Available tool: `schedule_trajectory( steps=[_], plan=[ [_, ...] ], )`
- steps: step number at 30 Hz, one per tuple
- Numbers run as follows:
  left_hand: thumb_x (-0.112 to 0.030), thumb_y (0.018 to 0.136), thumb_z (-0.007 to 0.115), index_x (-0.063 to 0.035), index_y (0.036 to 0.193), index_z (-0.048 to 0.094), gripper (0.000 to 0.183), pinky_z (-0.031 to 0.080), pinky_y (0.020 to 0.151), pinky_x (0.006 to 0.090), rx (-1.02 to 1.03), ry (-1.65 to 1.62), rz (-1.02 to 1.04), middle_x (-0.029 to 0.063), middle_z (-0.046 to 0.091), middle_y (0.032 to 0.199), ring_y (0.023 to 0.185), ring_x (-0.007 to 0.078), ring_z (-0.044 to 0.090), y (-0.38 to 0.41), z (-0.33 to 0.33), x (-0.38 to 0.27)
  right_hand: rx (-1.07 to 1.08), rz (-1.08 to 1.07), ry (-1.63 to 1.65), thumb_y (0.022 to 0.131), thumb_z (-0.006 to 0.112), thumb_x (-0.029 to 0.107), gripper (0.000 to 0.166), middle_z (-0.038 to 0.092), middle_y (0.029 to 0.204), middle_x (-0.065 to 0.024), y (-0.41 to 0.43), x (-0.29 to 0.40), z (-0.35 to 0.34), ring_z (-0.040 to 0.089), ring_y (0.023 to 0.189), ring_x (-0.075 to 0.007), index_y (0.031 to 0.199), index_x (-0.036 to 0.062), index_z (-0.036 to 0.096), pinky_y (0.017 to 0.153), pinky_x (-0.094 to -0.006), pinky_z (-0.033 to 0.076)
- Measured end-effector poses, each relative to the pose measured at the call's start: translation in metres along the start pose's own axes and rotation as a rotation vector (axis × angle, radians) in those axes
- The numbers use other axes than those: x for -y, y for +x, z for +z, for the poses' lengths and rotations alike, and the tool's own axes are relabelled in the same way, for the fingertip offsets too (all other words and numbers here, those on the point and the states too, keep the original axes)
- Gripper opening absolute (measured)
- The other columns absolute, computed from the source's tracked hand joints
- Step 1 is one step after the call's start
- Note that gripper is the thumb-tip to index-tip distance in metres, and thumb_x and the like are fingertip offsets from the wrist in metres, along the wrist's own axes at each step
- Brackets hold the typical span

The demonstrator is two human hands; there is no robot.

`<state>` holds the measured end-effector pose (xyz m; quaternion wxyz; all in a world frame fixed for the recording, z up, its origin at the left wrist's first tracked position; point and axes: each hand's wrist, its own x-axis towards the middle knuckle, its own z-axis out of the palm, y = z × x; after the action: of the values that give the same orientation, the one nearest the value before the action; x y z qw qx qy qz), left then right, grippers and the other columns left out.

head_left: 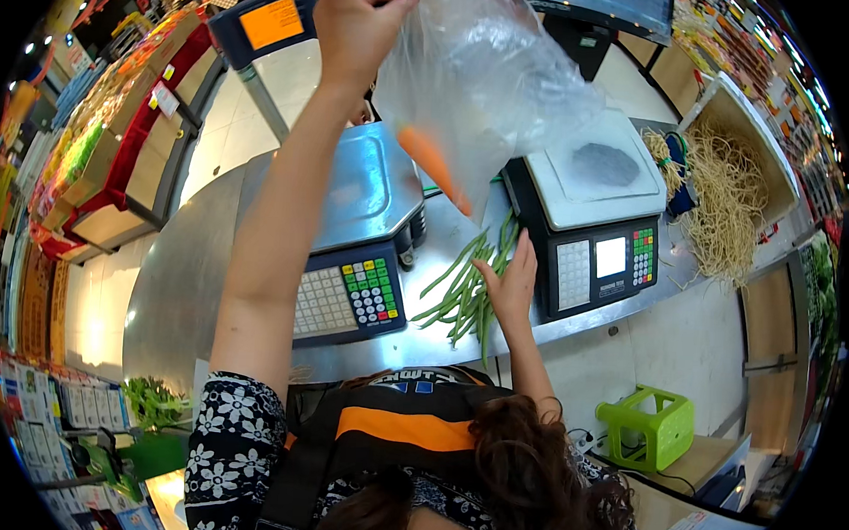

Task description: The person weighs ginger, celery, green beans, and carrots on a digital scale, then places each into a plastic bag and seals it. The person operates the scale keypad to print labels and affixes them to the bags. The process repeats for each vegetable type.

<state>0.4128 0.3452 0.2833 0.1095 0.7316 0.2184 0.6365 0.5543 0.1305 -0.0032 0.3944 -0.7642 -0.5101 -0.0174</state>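
Observation:
My left hand [356,31], raised over the counter, pinches a clear plastic bag [468,75] near its top edge. A carrot [436,169] shows in the lower corner of the bag, which hangs between two scales. Below it, a loose heap of green beans [462,298] lies on the metal counter [183,254]. My right hand [512,283] is at the right side of the beans with its fingers extended and thumb apart. The bag covers part of the right scale [599,173].
Another scale [360,184] with a keypad stands left of the beans. Dried root-like strands [722,200] spill from a white box [781,160] on the right. A display on a pole [271,24] and a monitor [606,6] rise behind. A green stool [648,427] is at lower right.

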Motion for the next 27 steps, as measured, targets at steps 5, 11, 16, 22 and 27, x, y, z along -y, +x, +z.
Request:
schedule_trajectory(
  steps=[5,11,16,22,27],
  plan=[
    [0.006,0.068,0.066,-0.0102,0.142,0.005,0.097,0.050,0.067,0.0238,-0.326,0.054,0.026,0.0189,0.047,0.126,0.075,0.0138,0.063,-0.003,-0.054,-0.021,0.035,-0.243,0.456,0.066,0.076,0.026,0.082,0.045,0.122,-0.0226,0.069,0.110,-0.009,0.043,0.114,-0.0364,0.129,-0.0045,0.033,0.092,-0.0384,0.037],
    [-0.002,0.070,0.073,-0.0056,0.134,-0.002,0.098,0.051,0.073,0.0262,-0.159,0.089,-0.167,0.0264,0.030,0.132,0.089,0.0223,0.063,-0.059,-0.175,0.043,0.025,-0.300,0.557,0.076,0.069,0.015,0.021,0.064,0.078,-0.0120,0.100,0.155,0.060,0.062,0.073,-0.0206,0.092,0.0026,0.064,0.069,-0.0289,0.047],
    [0.003,0.070,0.070,-0.0075,0.136,-0.005,0.100,0.050,0.075,0.0268,-0.291,0.035,-0.285,0.0286,0.027,0.134,0.088,0.0235,0.063,-0.102,-0.215,0.052,0.113,-0.285,0.700,0.077,0.068,0.017,0.022,0.067,0.085,-0.0091,0.095,0.156,0.075,0.063,0.076,-0.0157,0.094,0.0036,0.065,0.070,-0.0268,0.047],
    [0.005,0.070,0.070,-0.0063,0.136,-0.005,0.100,0.050,0.077,0.0276,-0.274,-0.019,-0.253,0.0286,0.029,0.131,0.090,0.0234,0.062,-0.096,-0.211,0.037,0.115,-0.374,0.476,0.070,0.074,0.029,0.046,0.064,0.094,-0.0108,0.116,0.154,0.047,0.061,0.086,-0.0214,0.107,0.0057,0.060,0.076,-0.0319,0.047],
    [0.009,0.069,0.068,-0.0038,0.133,0.005,0.091,0.052,0.074,0.0270,-0.324,-0.009,-0.171,0.0270,0.029,0.130,0.086,0.0259,0.064,-0.087,-0.233,0.055,0.108,-0.227,0.479,0.070,0.074,0.032,0.055,0.062,0.101,-0.0126,0.101,0.131,0.024,0.059,0.094,-0.0240,0.114,0.0058,0.056,0.079,-0.0330,0.046]
  ],
)
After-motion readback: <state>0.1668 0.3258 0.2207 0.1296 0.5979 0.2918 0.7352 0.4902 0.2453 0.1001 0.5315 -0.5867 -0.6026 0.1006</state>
